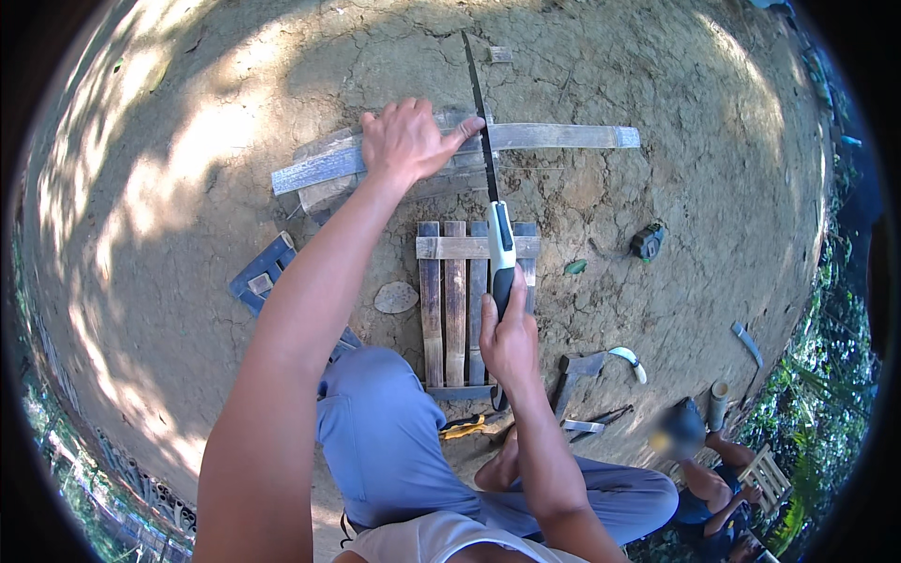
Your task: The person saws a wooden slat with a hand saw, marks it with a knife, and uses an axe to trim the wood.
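Observation:
My left hand (404, 145) presses down on a long grey bamboo slat (568, 137), its fingers bent over the far edge. Its thumb reaches right, up against the saw's blade. In my right hand (510, 345) is the dark grip of a hand saw (502, 239) with a white-and-black handle. The long toothed blade crosses the slat just right of the left thumb and points away from me. Beneath the slat lies a wider weathered board (324, 194). A small slatted wooden frame (455, 305) lies under the saw handle and my right hand.
A small offcut (500, 54) lies beyond the slat. Right are a tape measure (648, 242), a hatchet (574, 373) and a white-handled curved knife (633, 364). A yellow-handled tool (465, 428) is by my foot. Left lies a dark wooden piece (267, 274). Another person (718, 493) sits lower right.

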`<state>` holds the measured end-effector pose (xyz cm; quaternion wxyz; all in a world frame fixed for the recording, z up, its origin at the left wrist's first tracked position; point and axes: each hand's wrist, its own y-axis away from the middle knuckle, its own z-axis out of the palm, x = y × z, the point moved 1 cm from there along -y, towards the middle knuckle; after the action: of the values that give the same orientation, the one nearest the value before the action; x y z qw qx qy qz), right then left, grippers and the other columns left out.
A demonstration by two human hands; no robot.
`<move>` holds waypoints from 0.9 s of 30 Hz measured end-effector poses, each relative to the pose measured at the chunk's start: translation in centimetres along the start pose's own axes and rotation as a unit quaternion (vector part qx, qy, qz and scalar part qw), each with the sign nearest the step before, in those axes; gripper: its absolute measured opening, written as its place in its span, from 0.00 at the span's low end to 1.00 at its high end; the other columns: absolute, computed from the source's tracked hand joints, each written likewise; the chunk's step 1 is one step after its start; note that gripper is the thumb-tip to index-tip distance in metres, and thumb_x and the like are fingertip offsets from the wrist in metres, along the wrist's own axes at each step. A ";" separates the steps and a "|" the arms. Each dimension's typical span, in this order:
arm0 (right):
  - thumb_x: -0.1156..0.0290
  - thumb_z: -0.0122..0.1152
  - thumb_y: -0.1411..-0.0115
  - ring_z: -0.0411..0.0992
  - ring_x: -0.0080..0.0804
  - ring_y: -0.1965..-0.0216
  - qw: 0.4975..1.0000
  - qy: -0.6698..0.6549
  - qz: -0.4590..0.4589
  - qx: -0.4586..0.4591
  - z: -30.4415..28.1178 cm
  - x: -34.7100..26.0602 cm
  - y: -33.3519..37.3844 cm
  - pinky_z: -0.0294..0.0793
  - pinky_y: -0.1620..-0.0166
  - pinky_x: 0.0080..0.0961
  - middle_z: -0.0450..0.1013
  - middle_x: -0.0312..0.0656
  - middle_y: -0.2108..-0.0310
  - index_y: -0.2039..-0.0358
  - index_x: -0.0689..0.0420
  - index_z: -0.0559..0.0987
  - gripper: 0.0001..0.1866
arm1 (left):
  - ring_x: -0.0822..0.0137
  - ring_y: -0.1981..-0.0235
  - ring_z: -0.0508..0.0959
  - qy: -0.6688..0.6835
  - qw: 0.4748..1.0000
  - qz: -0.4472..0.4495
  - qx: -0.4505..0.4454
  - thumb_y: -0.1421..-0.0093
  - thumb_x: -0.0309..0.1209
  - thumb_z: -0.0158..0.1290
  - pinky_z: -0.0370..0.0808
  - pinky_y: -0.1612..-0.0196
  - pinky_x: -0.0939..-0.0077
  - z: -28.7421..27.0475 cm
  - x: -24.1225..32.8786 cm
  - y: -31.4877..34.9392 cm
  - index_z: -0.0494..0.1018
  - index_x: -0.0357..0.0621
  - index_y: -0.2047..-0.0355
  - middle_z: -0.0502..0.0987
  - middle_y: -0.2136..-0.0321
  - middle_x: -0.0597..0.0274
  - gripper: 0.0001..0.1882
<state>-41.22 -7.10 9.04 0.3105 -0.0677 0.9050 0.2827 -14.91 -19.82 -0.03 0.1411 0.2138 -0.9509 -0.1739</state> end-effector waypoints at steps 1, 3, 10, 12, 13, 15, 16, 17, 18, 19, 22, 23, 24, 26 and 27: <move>0.68 0.52 0.29 0.77 0.71 0.68 1.000 0.013 0.009 -0.009 -0.1 -0.3 -0.7 0.74 0.69 0.58 0.76 0.67 0.73 0.28 0.57 0.51 0.34 | 0.55 0.46 0.78 0.003 1.000 0.002 -0.006 0.48 0.86 0.19 0.70 0.46 0.44 -0.1 0.1 -0.1 0.74 0.39 0.42 0.80 0.48 0.50 0.65; 0.69 0.54 0.31 0.77 0.70 0.69 0.998 0.039 0.029 -0.031 -0.4 -1.2 -2.0 0.74 0.69 0.58 0.76 0.67 0.74 0.27 0.56 0.50 0.36 | 0.54 0.46 0.79 0.011 1.000 0.004 -0.021 0.48 0.86 0.19 0.71 0.47 0.46 -0.3 0.3 0.1 0.74 0.39 0.42 0.80 0.48 0.50 0.66; 0.71 0.55 0.31 0.76 0.69 0.70 1.000 -0.004 -0.002 0.013 0.6 0.6 -0.6 0.73 0.69 0.58 0.76 0.66 0.74 0.28 0.56 0.52 0.35 | 0.55 0.46 0.78 0.000 1.000 0.008 -0.007 0.47 0.86 0.23 0.71 0.46 0.47 -0.2 0.1 0.1 0.73 0.39 0.41 0.80 0.48 0.51 0.64; 0.72 0.55 0.32 0.77 0.69 0.69 1.000 0.007 0.012 -0.002 0.5 0.3 -0.7 0.74 0.69 0.57 0.77 0.65 0.73 0.28 0.57 0.52 0.36 | 0.55 0.44 0.77 0.004 0.999 0.005 -0.032 0.46 0.85 0.25 0.70 0.44 0.46 -0.5 0.2 -0.1 0.72 0.40 0.39 0.78 0.45 0.50 0.62; 0.72 0.56 0.32 0.77 0.68 0.69 1.000 0.009 0.014 -0.004 0.5 0.2 -0.7 0.74 0.69 0.56 0.77 0.65 0.73 0.28 0.57 0.52 0.36 | 0.55 0.42 0.76 -0.001 0.999 0.010 -0.034 0.45 0.84 0.26 0.70 0.43 0.45 -0.4 0.1 -0.1 0.71 0.40 0.38 0.77 0.44 0.50 0.61; 0.72 0.56 0.32 0.77 0.68 0.69 1.000 0.014 0.018 -0.008 0.6 0.1 -0.7 0.75 0.69 0.55 0.77 0.64 0.73 0.28 0.58 0.52 0.36 | 0.55 0.39 0.74 -0.011 0.999 0.021 -0.036 0.42 0.82 0.29 0.69 0.40 0.44 -0.4 -0.2 0.0 0.68 0.41 0.36 0.74 0.40 0.50 0.58; 0.71 0.55 0.31 0.77 0.67 0.70 1.000 0.005 0.005 0.004 0.8 0.4 -0.5 0.74 0.70 0.54 0.77 0.64 0.74 0.28 0.58 0.52 0.35 | 0.55 0.38 0.72 -0.008 0.999 0.019 -0.043 0.41 0.80 0.31 0.68 0.39 0.43 -0.6 -0.1 0.1 0.67 0.41 0.35 0.73 0.39 0.50 0.56; 0.70 0.54 0.30 0.77 0.67 0.71 1.000 -0.004 -0.007 0.015 0.9 0.9 0.2 0.74 0.71 0.53 0.76 0.64 0.74 0.29 0.59 0.51 0.34 | 0.55 0.36 0.71 -0.004 0.999 0.017 -0.050 0.40 0.79 0.33 0.67 0.38 0.42 -0.6 0.2 0.2 0.66 0.41 0.34 0.72 0.37 0.50 0.55; 0.70 0.54 0.29 0.77 0.67 0.72 0.999 -0.013 -0.020 0.026 1.0 1.3 0.6 0.73 0.72 0.52 0.76 0.63 0.75 0.29 0.59 0.51 0.34 | 0.55 0.35 0.70 -0.001 0.998 0.016 -0.057 0.39 0.77 0.35 0.66 0.37 0.42 -0.8 0.3 0.2 0.65 0.41 0.33 0.71 0.36 0.51 0.54; 0.69 0.54 0.30 0.77 0.67 0.72 0.999 -0.012 -0.021 0.023 1.0 1.5 1.0 0.74 0.72 0.52 0.76 0.64 0.75 0.29 0.60 0.51 0.34 | 0.55 0.35 0.70 -0.001 0.998 0.016 -0.060 0.39 0.76 0.35 0.66 0.36 0.41 -0.9 0.3 0.2 0.65 0.41 0.33 0.70 0.36 0.51 0.53; 0.70 0.55 0.30 0.78 0.67 0.72 1.000 -0.004 -0.021 0.011 0.8 1.5 1.3 0.74 0.71 0.52 0.76 0.64 0.74 0.29 0.61 0.52 0.34 | 0.55 0.38 0.71 0.007 0.999 0.019 -0.039 0.39 0.75 0.39 0.66 0.39 0.43 -0.5 0.0 0.0 0.69 0.40 0.38 0.73 0.40 0.52 0.50; 0.71 0.55 0.31 0.77 0.67 0.72 1.000 0.000 -0.018 0.006 0.5 0.7 0.7 0.74 0.71 0.53 0.76 0.64 0.74 0.29 0.61 0.52 0.35 | 0.55 0.41 0.74 0.015 1.000 0.022 -0.012 0.39 0.74 0.41 0.68 0.41 0.45 0.0 -0.2 0.0 0.72 0.40 0.43 0.75 0.44 0.52 0.48; 0.72 0.56 0.32 0.77 0.66 0.72 1.000 0.004 -0.015 0.001 0.3 0.3 0.5 0.74 0.71 0.54 0.77 0.64 0.75 0.29 0.61 0.53 0.35 | 0.55 0.45 0.76 0.022 0.999 0.026 0.016 0.40 0.74 0.42 0.69 0.44 0.48 0.4 -0.6 -0.1 0.76 0.39 0.49 0.78 0.48 0.52 0.46; 0.73 0.56 0.32 0.77 0.67 0.72 1.000 0.006 -0.018 0.008 0.6 1.1 0.9 0.74 0.72 0.54 0.76 0.64 0.75 0.29 0.61 0.53 0.35 | 0.55 0.45 0.76 0.021 0.999 0.033 0.025 0.40 0.73 0.42 0.69 0.44 0.47 0.4 -0.5 0.1 0.76 0.39 0.48 0.78 0.49 0.52 0.46; 0.73 0.56 0.32 0.77 0.67 0.72 1.000 0.007 -0.020 0.012 0.8 1.5 1.2 0.74 0.72 0.54 0.76 0.64 0.75 0.29 0.61 0.53 0.35 | 0.55 0.45 0.76 0.020 0.999 0.036 0.030 0.39 0.73 0.42 0.70 0.44 0.47 0.4 -0.3 0.1 0.75 0.39 0.48 0.78 0.49 0.52 0.47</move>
<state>-42.34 -5.60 8.21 0.3107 -0.0838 0.9088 0.2655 -14.80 -19.46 -0.43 0.1593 0.1869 -0.9599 -0.1355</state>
